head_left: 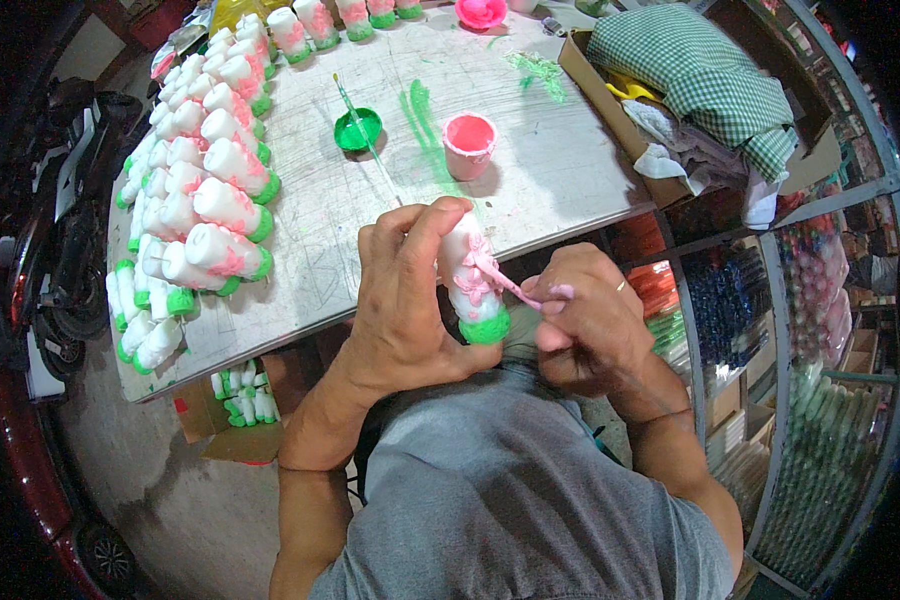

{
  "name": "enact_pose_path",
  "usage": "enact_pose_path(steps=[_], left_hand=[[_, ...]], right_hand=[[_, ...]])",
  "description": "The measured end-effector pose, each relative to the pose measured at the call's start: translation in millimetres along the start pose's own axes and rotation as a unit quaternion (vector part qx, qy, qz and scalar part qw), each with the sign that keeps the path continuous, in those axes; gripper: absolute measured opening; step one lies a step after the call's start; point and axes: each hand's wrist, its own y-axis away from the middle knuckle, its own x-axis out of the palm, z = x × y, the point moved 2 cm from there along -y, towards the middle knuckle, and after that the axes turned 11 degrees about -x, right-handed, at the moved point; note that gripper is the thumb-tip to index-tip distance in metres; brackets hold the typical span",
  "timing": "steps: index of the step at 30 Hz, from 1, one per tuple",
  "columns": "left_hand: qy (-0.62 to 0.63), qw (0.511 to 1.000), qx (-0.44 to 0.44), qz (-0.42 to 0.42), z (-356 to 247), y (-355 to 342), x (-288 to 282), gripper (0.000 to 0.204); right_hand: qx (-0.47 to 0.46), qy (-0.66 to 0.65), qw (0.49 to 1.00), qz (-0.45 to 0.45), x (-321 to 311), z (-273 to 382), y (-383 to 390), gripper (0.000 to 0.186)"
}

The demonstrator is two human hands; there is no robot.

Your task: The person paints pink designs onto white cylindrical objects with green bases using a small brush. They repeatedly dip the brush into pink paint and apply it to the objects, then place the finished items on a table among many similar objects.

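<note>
Clock directions are taken from the held piece. The white cylindrical candle-like piece with pink raised trim and a green base band (475,282) is held clear of the white scratched tabletop (315,250), just off its near edge. The left hand (395,305), at 9 o'clock, grips it lengthwise, thumb at the green end and fingertips at the top. The right hand (595,320), at 4 o'clock, pinches a slim pink stick-like length (510,288) between thumb and fingers, its far end meeting the pink trim.

In this inspector's judgement, the step in hand is application of pink decoration to the white side. The next move appears to call for a firm left grip and light, controlled right-hand contact, avoiding smears on the green band.

A small pink-filled cup (468,163) stands at 12 o'clock, a shallow green dish (346,134) at 11. Similar white, pink and green pieces (232,203) are massed at 10.

Not determinable: whether the pink length is a coated tool or soft material; the held piece's far side; the right hand's curled fingertips. Some massed pieces are cut off at the upper edge.
</note>
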Motion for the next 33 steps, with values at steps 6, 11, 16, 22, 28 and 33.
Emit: enact_pose_path(steps=[6,11,16,22,28,33], left_hand=[[-0.038,0.999,0.014,0.009,1.0,1.8,-1.1,0.104],[-0.039,0.999,0.015,0.006,0.8,0.1,0.0,0.104],[-0.034,0.999,-0.006,0.002,-4.4,-3.9,3.2,0.104],[-0.001,1.000,-0.002,-0.002,-4.5,-4.7,2.2,0.110],[0.039,0.999,-0.013,0.011,-12.1,-11.9,10.2,0.109],[0.074,0.997,-0.005,0.002,-11.2,-12.0,26.7,0.110]], right_hand=[[-0.022,-0.003,1.000,-0.009,-2.0,0.7,-3.9,0.035],[0.002,-0.017,1.000,0.001,-4.8,1.6,-3.6,0.033],[0.062,-0.083,0.961,-0.257,12.9,-12.7,3.4,0.013],[0.197,-0.151,0.918,-0.310,12.9,-29.7,7.2,0.016],[0.236,-0.206,0.891,-0.328,-0.1,-32.8,9.4,0.017],[0.206,-0.253,0.864,-0.383,-10.9,-36.3,14.7,0.017]])
